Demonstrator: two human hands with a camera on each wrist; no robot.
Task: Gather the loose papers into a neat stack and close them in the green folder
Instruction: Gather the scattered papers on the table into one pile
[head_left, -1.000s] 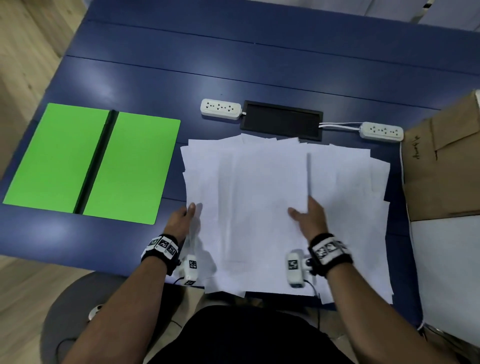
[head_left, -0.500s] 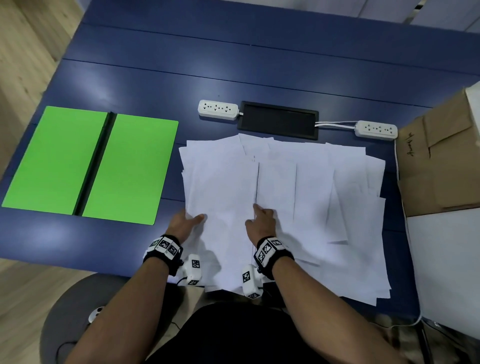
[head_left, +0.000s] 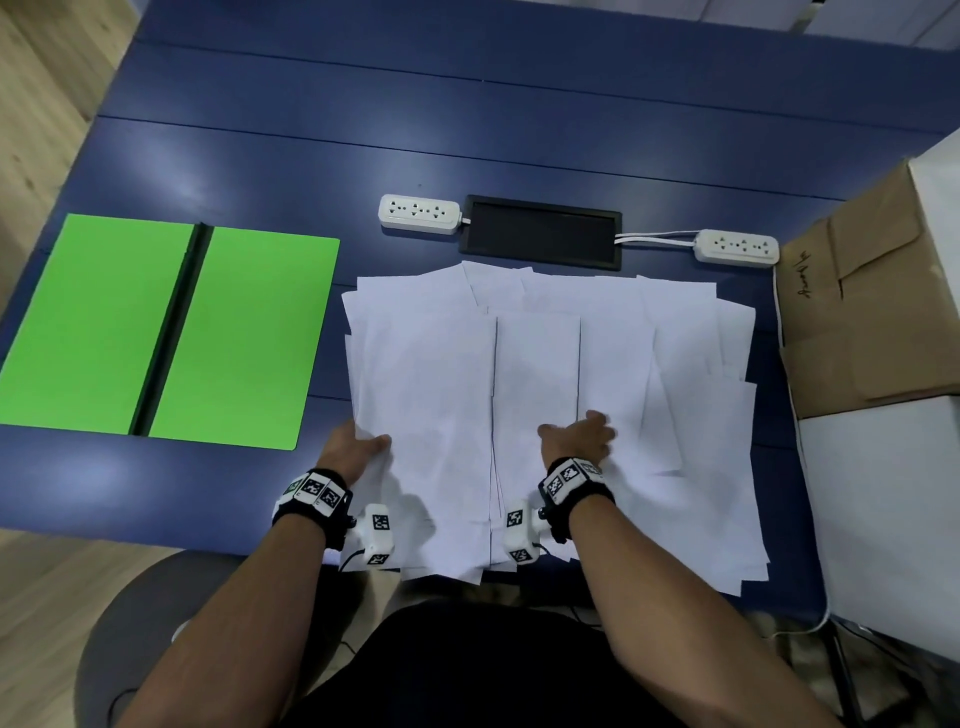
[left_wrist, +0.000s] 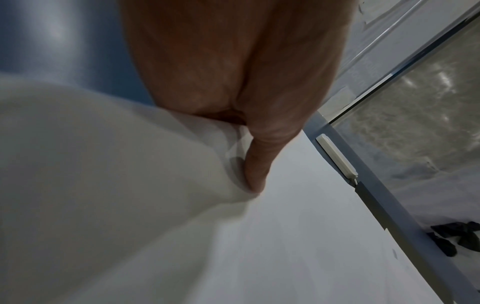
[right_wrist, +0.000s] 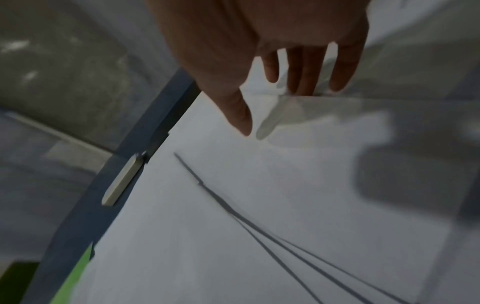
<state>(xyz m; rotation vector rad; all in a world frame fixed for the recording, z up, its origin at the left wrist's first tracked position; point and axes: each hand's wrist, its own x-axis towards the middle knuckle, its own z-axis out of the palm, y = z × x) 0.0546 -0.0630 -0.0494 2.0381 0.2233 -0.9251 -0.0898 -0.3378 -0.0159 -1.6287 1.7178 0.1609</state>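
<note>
The green folder (head_left: 171, 332) lies open and flat on the left of the blue table (head_left: 467, 130). To its right, many white papers (head_left: 545, 374) are spread in overlapping sheets, some hanging over the near edge. My left hand (head_left: 358, 441) pinches the left edge of the sheets; in the left wrist view its thumb (left_wrist: 255, 164) presses on top of the bulging papers (left_wrist: 103, 164). My right hand (head_left: 576, 434) rests flat on the middle sheets. The right wrist view shows that hand (right_wrist: 272, 61) with fingers straight and spread at a sheet's edge (right_wrist: 324, 98).
Two white power strips (head_left: 420, 214) (head_left: 736, 248) flank a black cable hatch (head_left: 543, 231) just behind the papers. A cardboard box (head_left: 872, 312) and a white box (head_left: 883, 493) stand at the right edge. A grey stool (head_left: 130, 649) sits below the table.
My right hand slid a sheet leftward onto the left pile, then moved back to the right onto the adjoining sheets. My left hand stayed at the pile's left edge.
</note>
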